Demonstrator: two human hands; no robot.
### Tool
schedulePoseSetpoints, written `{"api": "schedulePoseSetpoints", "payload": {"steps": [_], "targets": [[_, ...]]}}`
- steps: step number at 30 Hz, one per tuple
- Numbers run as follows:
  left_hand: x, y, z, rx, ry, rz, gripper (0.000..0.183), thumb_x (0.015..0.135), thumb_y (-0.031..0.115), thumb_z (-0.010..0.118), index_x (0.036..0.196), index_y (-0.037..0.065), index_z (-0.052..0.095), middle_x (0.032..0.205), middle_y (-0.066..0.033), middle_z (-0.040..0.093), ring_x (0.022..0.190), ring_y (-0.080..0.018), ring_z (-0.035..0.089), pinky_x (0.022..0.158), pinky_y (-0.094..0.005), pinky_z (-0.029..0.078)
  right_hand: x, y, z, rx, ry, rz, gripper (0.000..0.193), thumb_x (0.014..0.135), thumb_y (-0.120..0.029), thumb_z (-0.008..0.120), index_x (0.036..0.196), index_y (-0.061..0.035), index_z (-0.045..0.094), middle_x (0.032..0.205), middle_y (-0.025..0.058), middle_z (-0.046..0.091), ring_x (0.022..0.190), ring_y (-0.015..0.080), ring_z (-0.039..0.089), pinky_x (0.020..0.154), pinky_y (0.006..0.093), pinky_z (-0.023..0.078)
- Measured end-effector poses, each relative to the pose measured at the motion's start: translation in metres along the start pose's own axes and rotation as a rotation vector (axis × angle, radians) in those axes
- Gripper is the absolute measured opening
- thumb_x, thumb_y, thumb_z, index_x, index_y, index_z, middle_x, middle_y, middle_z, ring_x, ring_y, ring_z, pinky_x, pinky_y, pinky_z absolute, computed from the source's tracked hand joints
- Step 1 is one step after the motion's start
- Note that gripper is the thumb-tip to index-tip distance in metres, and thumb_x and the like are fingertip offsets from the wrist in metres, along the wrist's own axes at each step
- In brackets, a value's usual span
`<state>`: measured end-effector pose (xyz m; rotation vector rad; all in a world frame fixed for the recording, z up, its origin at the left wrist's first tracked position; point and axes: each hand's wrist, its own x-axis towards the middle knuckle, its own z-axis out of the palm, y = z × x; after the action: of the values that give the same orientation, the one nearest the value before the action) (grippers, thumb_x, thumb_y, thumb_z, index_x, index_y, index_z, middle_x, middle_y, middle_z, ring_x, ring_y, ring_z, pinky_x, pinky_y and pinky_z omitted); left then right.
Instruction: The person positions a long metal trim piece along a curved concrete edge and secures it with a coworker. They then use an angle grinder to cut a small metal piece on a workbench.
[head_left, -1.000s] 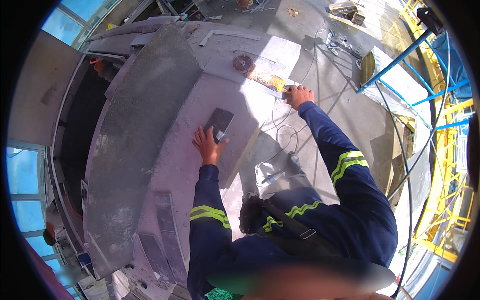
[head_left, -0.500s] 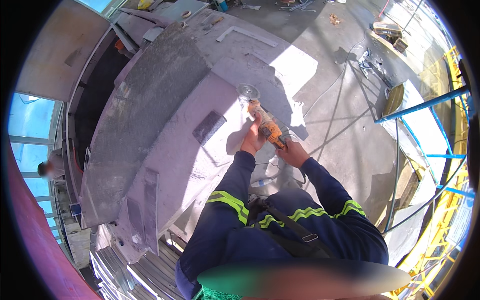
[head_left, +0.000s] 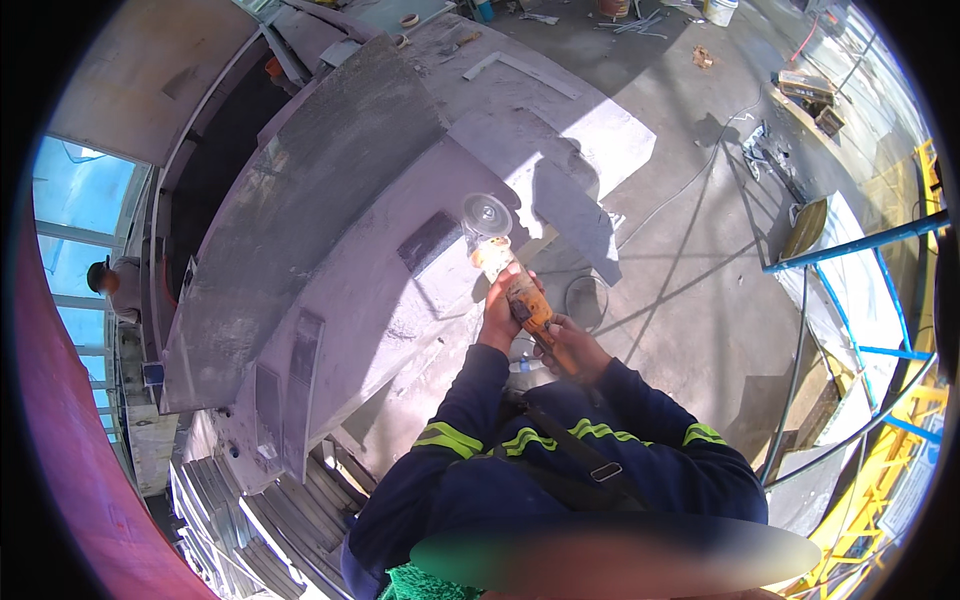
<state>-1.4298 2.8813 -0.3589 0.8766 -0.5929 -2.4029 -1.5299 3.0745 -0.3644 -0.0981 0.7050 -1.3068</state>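
Note:
An orange angle grinder (head_left: 529,306) is held in front of me over the near edge of a dusty work table (head_left: 370,270). My left hand (head_left: 500,315) wraps round its front body, just behind the metal head. Around the rear of the body my right hand (head_left: 573,348) is closed. The round cutting disc (head_left: 487,215) points away from me, above the table; whether it spins I cannot tell. Left of the disc lies a small dark rectangular block (head_left: 430,243). A large grey stone slab (head_left: 310,170) covers the table's left part.
Narrow stone strips (head_left: 303,370) lie at the table's near left, above stacked slats (head_left: 270,530). An L-shaped white piece (head_left: 520,72) rests at the far end. A cable (head_left: 680,190) crosses the floor. Blue bars (head_left: 860,240) stand at right. Another person (head_left: 122,285) is at far left.
The grinder has been drawn back toward me and lifted off the table's edge area, its disc showing larger. Both hands came nearer my body. The view has shifted slightly.

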Motion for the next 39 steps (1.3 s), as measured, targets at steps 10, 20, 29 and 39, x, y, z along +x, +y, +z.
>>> {"api": "schedulePoseSetpoints", "payload": {"steps": [10,20,29,39], "targets": [[-0.011,0.014,0.011,0.270,0.204,0.099,0.043,0.093,0.044,0.081,0.102,0.004,0.071,0.086,-0.0107,0.073,0.074,-0.0241,0.073,0.072,-0.0387,0.061,0.012,0.016,0.003,-0.042,-0.020,-0.089,0.023,0.117,-0.035,0.053,0.118,-0.0127,0.049,0.119,0.0220,0.073,0.084,0.0250,0.073,0.061,0.0348,0.058],[-0.012,-0.014,0.027,0.271,0.227,0.213,0.034,0.093,0.027,0.087,0.113,0.006,0.071,0.093,-0.0035,0.070,0.078,-0.0183,0.072,0.069,-0.0360,0.060,0.017,-0.010,-0.021,-0.809,0.135,-0.160,0.087,0.100,-0.047,0.079,0.157,0.0020,0.035,0.137,0.0255,0.067,0.126,0.0275,0.068,0.106,0.0399,0.054],[-0.022,0.016,-0.015,0.526,0.035,0.092,0.053,0.098,0.035,0.084,0.136,0.005,0.062,0.120,-0.0059,0.072,0.106,-0.0142,0.070,0.091,-0.0339,0.058,0.069,0.006,0.048,-0.941,0.314,-0.327,0.109,0.078,-0.029,0.096,0.161,-0.0004,0.032,0.134,0.0202,0.068,0.120,0.0283,0.070,0.102,0.0415,0.056],[0.027,0.203,-0.181,1.820,-0.062,0.399,0.068,0.091,0.048,0.086,0.144,0.011,0.064,0.135,-0.0155,0.073,0.125,-0.0373,0.070,0.107,-0.0476,0.053,0.107,0.064,0.127,-0.772,0.830,-0.368,0.077,0.074,-0.014,0.089,0.144,0.0024,0.061,0.118,0.0124,0.075,0.102,0.0215,0.072,0.091,0.0369,0.058]]}}
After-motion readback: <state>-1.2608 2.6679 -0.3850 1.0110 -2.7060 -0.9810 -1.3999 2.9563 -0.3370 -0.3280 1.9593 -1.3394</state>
